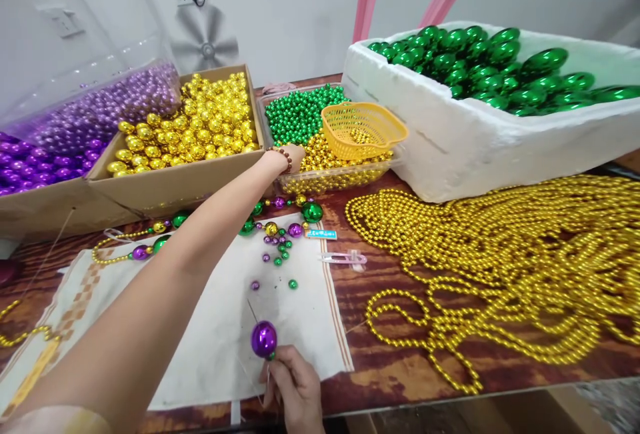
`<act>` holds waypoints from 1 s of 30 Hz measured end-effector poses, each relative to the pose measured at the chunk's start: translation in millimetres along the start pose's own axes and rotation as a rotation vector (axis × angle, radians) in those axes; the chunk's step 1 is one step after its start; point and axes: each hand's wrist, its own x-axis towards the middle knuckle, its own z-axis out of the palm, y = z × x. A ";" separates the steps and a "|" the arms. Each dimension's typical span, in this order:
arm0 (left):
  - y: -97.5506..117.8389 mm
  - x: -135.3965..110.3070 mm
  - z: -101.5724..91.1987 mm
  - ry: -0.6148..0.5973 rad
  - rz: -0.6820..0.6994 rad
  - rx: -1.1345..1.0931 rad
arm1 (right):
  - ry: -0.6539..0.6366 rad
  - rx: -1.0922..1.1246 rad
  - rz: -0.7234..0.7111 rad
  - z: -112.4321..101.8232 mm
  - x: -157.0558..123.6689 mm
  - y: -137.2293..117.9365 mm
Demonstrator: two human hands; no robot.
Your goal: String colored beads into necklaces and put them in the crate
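Purple and glossy, the ball (pixel 263 339) sits right above my right hand (pixel 295 387) at the near edge of the table (pixel 390 367). My fingers there are pinched tight on a thin needle (pixel 253 311) that runs through the ball, its tip sticking up and to the left. Hand and ball hover over the near edge of a white cloth (pixel 200 347).

Farther up the cloth lie a few loose small beads (pixel 280 254), purple and green, and a strung strand (pixel 150 247) of gold, green and purple pieces curves across its far edge. Pink snips (pixel 343 259) lie just off the cloth to the right, near a big heap of gold bead strings (pixel 500 267).

My left hand (pixel 294 154) is stretched well away, its wrist at the rim of a clear tray (pixel 340 177) of small green and gold beads; I cannot tell whether its fingers are closed on anything. A yellow basket (pixel 363 129) rests in that tray.

Left of it stands a cardboard box (pixel 175 184) of gold balls, then purple balls (pixel 30 161). On the far right a white foam box (pixel 475 141) holds green balls (pixel 480 61).
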 end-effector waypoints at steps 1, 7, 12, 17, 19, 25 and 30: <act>1.8 -4.9 -3.0 0.027 -0.018 -0.001 | 0.004 0.004 -0.005 0.5 -0.1 -1.0; 6.9 -99.5 -11.0 0.299 0.052 -0.686 | 0.012 0.011 -0.026 0.7 1.0 -7.7; -14.0 -220.2 23.3 0.083 -0.165 -1.772 | -0.024 -0.041 -0.119 2.9 6.1 -17.3; -31.2 -284.9 50.7 0.171 -0.302 -2.078 | -0.068 -0.173 -0.234 12.1 12.7 -34.5; -34.3 -294.8 54.5 0.238 -0.360 -2.144 | -0.088 -0.200 -0.237 16.7 13.9 -39.0; -39.4 -306.4 57.5 0.361 -0.456 -2.224 | -0.095 -0.245 -0.190 26.9 13.8 -42.3; -41.4 -310.3 61.2 0.421 -0.492 -2.195 | -0.091 -0.276 -0.193 29.0 14.9 -43.1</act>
